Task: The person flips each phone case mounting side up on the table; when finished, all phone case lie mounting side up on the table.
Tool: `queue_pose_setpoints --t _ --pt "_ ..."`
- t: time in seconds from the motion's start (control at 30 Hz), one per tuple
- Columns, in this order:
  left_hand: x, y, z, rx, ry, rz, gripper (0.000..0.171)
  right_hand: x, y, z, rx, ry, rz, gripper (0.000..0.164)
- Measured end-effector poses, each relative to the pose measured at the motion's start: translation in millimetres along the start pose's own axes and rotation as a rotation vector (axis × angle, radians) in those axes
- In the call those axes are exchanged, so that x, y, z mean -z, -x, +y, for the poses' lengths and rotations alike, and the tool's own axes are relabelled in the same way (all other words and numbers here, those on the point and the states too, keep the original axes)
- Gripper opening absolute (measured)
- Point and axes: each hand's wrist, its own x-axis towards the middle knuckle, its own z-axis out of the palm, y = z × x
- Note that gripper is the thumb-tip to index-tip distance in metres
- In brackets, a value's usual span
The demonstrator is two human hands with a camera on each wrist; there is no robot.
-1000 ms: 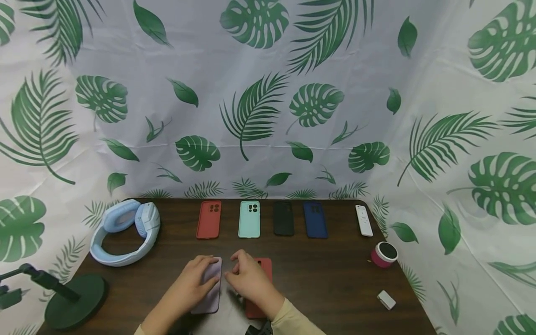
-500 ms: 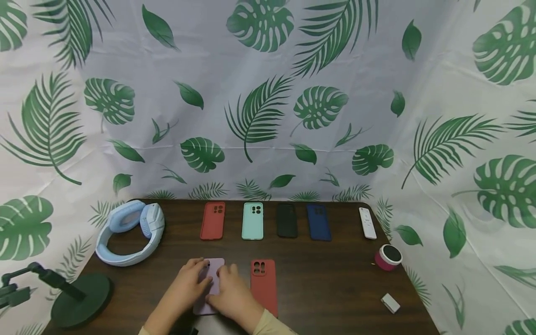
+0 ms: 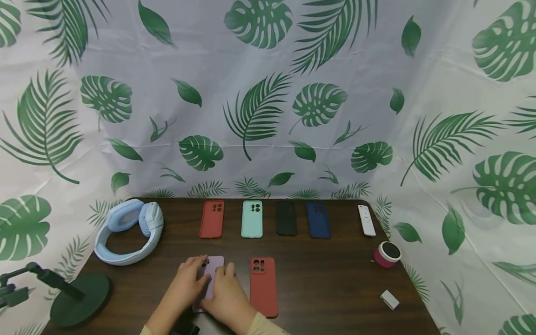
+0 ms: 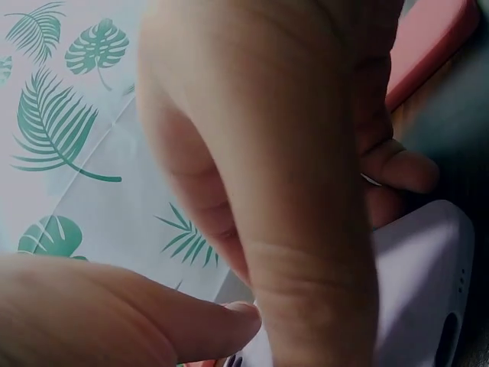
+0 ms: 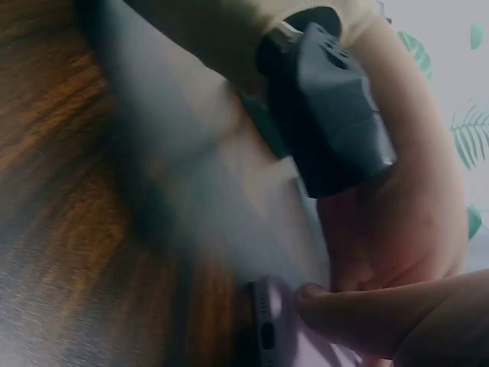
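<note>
A lilac phone case point(image 3: 216, 263) lies on the dark wooden table between my two hands. My left hand point(image 3: 187, 278) grips its left side, with fingers at the upper corner by the camera holes. On its right side my right hand point(image 3: 228, 292) holds it, fingertips along the edge and thumb near the lower end. The right wrist view shows this thumb point(image 5: 325, 302) on the lilac back beside the slotted end. Much of the case is hidden under both hands. A red phone case point(image 3: 264, 288) with open camera holes lies just right of my right hand.
Along the back stand out a red case point(image 3: 211, 219), a mint case point(image 3: 252, 219), a black case point(image 3: 286, 218) and a blue case point(image 3: 318, 220). Headphones point(image 3: 121, 258) and a lamp base point(image 3: 79, 300) are left; a remote point(image 3: 366, 220), jar point(image 3: 386, 257) and white block point(image 3: 389, 300) are right.
My right hand has moved left from over the near red case onto the lilac case's right side. That red case now shows whole. The left hand stays at the lilac case.
</note>
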Motion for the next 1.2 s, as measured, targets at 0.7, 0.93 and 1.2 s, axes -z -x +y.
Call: queue_pose_setpoints --t 0.7,0.93,1.2 --pt "7.5 -2.4 -0.2 0.138 0.291 0.072 0.055 -3.9 6.7 -5.3 0.015 0.018 0.107 0.095" --pt "6.5 -2.0 0.4 0.107 0.345 0.113 0.053 3.1 5.6 -6.5 -0.023 -0.045 0.037 0.088" --pt "-0.1 -4.6 -0.3 0.037 0.515 0.069 0.046 14.5 3.1 2.9 -0.100 -0.232 -0.095 0.079"
